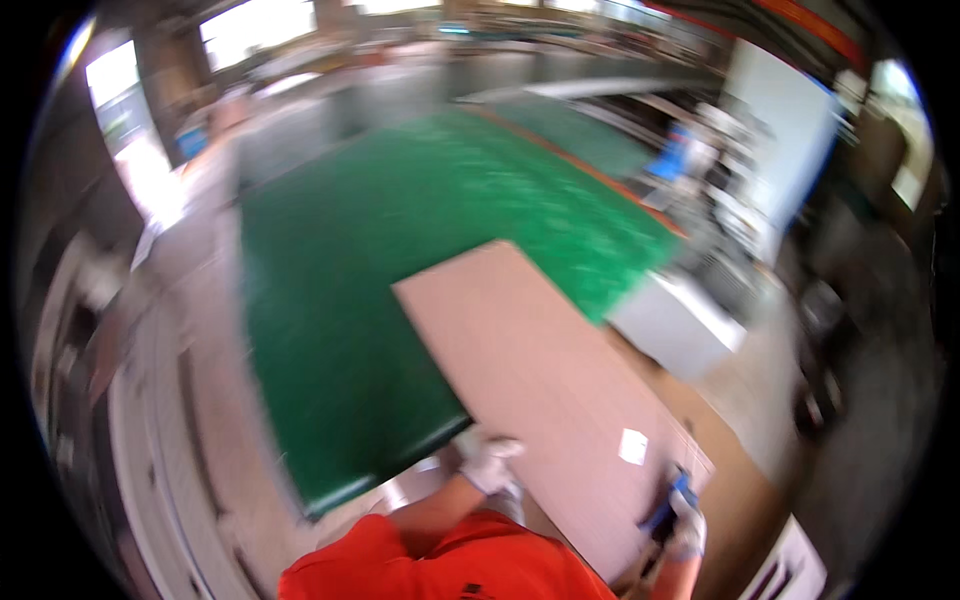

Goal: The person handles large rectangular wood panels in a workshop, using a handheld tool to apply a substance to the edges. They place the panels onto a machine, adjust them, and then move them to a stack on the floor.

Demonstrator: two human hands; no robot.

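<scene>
Readable text: none | brown panel (540, 370): white label (633, 446), illegible | red shirt (520, 560): small dark mark (473, 592), illegible

1. White glare pours from the windows (258, 35) beyond the desk (330, 300) and the opening (148, 175) left of it.
2. The desk's far right shines; its near left is dimmer.
3. Blur smears clutter (720, 210) right of the desk; the cardboard sheet (520, 350) overlapping it looks sharper.
4. Fisheye bending and black corners surround the desk.

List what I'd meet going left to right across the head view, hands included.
Bright opening → gloved left hand → white label on the pinkish-brown board → gloved right hand with a blue tool → white panel with dark slots.
</scene>
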